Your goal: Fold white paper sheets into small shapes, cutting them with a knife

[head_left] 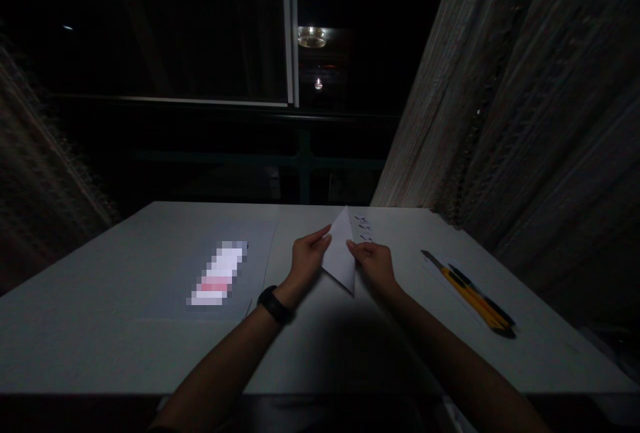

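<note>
A folded sheet of white paper (341, 250), pointed at its top and bottom corners, is held up over the table between both hands. My left hand (309, 256) grips its left edge, with the thumb on the near face and the other fingers behind. On the opposite edge, my right hand (374, 261) pinches the paper the same way, thumb in front. Small dark marks (364, 228) show just beyond the right hand. The fingers behind the paper are partly hidden.
On the white table (105, 273), a lit, blurred-out screen (219, 273) lies on a pale sheet (170, 306) at left. A yellow utility knife (470, 296) and a black pen (480, 292) lie at right. Curtains (425, 86) hang beside the dark window (200, 33).
</note>
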The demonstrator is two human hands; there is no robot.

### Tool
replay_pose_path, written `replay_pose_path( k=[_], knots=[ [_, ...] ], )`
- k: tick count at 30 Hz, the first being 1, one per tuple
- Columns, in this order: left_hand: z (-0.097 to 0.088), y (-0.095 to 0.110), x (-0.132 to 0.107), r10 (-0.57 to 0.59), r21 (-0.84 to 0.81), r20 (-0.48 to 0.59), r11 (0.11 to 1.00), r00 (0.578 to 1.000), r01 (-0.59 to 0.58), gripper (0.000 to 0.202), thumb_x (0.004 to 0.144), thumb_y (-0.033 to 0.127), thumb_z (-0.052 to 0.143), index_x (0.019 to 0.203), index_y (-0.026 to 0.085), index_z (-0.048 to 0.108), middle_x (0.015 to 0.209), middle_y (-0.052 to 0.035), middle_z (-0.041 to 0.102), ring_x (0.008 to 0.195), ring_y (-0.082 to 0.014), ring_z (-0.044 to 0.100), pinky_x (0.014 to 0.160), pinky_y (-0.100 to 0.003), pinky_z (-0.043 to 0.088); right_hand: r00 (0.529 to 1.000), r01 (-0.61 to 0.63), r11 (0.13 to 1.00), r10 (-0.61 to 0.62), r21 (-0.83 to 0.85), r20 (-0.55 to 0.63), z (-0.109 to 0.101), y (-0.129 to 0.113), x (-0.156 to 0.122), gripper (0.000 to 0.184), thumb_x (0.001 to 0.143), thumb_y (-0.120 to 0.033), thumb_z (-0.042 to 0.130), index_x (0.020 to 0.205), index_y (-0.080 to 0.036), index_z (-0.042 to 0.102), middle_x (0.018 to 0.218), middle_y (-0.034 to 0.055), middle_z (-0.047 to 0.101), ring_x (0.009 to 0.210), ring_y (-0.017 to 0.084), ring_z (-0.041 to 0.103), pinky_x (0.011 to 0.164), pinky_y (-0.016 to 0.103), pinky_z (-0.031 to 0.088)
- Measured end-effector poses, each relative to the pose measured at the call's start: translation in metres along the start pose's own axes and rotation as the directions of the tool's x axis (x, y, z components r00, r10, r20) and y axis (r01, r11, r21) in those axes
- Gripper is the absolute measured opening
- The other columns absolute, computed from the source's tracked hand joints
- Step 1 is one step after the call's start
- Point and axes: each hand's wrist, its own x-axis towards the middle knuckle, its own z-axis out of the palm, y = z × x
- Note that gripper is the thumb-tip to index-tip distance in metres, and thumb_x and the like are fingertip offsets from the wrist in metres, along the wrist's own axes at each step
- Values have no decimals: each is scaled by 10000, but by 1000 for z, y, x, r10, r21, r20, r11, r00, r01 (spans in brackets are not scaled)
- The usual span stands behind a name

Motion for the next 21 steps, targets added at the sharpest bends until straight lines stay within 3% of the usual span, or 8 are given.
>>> replay_pose_path(
  k=[7,21],
  knots=[
    [-3,-5,4,14,14,3,1000,1000,-14,397,688,268,671,1060,132,652,958,-101,695,867,-219,639,761,-312,505,1000,10,999,-11,41,13,0,-1,-1,391,621,-510,653,507,-138,609,494,19,572,497,136,491,509,251,366],
    [0,7,-3,-103,-143,17,984,995,104,464,665,268,700,1096,114,628,882,-103,708,743,-193,648,704,-311,509,999,2,999,-3,35,48,-2,-2,2,385,606,-525,652,519,-151,619,518,35,604,519,158,523,501,263,391]
  ],
)
